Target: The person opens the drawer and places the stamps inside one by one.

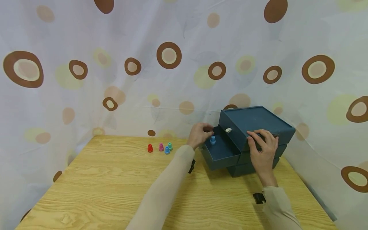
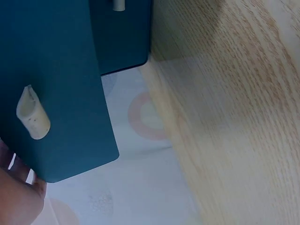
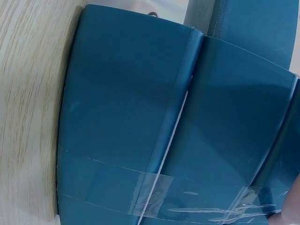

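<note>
A dark blue drawer box (image 1: 256, 119) stands at the table's far right. One of its drawers (image 1: 222, 153) is pulled out to the left. A small blue peg (image 1: 212, 140) stands upright inside it. My left hand (image 1: 201, 134) hovers at the drawer's far edge, right beside the peg, with curled fingers; I cannot tell whether it touches the peg. My right hand (image 1: 263, 147) rests on the box's near top edge with its fingers spread. The left wrist view shows a blue drawer front (image 2: 61, 84) with a white knob (image 2: 33, 115). The right wrist view shows the box's side (image 3: 131, 117).
Red (image 1: 150, 148), pink (image 1: 161, 147), blue (image 1: 167, 150) and green (image 1: 170, 146) pegs stand in a cluster on the wooden table (image 1: 109, 185), left of the box. A spotted curtain (image 1: 172, 80) hangs close behind and beside the table. Clear tape (image 3: 187, 206) crosses the box's side.
</note>
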The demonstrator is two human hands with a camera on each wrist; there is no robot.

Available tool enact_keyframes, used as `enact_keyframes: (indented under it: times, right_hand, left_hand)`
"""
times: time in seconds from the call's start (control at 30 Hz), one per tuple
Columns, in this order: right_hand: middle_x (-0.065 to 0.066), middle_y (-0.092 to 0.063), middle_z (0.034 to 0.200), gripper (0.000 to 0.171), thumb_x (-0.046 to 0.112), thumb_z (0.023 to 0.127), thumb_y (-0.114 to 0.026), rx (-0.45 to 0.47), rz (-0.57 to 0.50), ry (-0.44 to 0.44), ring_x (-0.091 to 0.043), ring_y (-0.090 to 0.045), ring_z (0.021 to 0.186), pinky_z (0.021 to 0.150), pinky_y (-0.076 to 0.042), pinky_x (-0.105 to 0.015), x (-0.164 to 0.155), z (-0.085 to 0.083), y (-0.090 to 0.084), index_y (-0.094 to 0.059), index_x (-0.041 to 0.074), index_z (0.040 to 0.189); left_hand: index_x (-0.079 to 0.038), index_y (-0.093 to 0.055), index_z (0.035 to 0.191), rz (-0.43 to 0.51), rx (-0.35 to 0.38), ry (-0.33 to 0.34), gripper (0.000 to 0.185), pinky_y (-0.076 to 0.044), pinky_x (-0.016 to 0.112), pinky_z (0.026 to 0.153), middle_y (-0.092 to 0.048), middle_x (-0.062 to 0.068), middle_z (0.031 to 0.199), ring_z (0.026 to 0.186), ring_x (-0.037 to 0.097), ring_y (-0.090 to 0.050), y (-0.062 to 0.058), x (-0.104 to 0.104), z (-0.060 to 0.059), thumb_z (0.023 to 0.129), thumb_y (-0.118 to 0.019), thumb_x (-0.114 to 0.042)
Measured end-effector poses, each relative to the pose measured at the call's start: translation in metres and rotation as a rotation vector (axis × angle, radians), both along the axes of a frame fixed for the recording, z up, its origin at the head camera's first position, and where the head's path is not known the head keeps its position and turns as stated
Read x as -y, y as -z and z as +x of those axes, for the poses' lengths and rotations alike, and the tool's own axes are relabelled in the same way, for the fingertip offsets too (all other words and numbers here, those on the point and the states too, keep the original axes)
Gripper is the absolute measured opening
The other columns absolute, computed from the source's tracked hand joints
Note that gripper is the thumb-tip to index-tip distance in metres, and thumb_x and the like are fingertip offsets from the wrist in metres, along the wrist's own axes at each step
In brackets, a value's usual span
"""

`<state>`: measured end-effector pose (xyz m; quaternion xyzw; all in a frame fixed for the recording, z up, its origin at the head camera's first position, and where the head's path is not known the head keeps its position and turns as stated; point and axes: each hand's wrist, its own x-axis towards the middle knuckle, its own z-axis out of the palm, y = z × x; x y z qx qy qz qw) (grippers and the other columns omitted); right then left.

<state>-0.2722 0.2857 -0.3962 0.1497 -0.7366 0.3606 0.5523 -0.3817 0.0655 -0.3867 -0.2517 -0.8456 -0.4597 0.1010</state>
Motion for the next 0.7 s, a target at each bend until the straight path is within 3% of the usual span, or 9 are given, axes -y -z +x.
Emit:
enact_keyframes:
  times: [0.43,0.7]
  right_hand:
    - [-0.02,-0.063,0.113,0.017,0.013,0.09,-0.071,0.011,0.008,0.003,-0.038,-0.048,0.123,0.118,0.001,-0.062,-0.002,0.001,0.0,-0.077,0.006,0.105]
    - [-0.021,-0.063,0.112,0.017,0.014,0.091,-0.07,0.017,0.014,0.002,-0.038,-0.048,0.122,0.118,0.002,-0.062,-0.001,0.002,0.0,-0.076,0.006,0.106]
  left_hand:
    - [-0.006,-0.074,0.11,0.06,-0.111,-0.017,0.022,-0.055,0.026,0.082,-0.075,0.006,0.104,0.094,0.016,-0.07,0.003,0.02,0.007,0.091,-0.072,-0.016]
    - [-0.012,-0.074,0.109,0.163,-0.088,-0.041,0.018,-0.054,0.032,0.088,-0.074,0.005,0.107,0.099,0.017,-0.067,0.008,0.038,0.013,0.093,-0.069,-0.016]
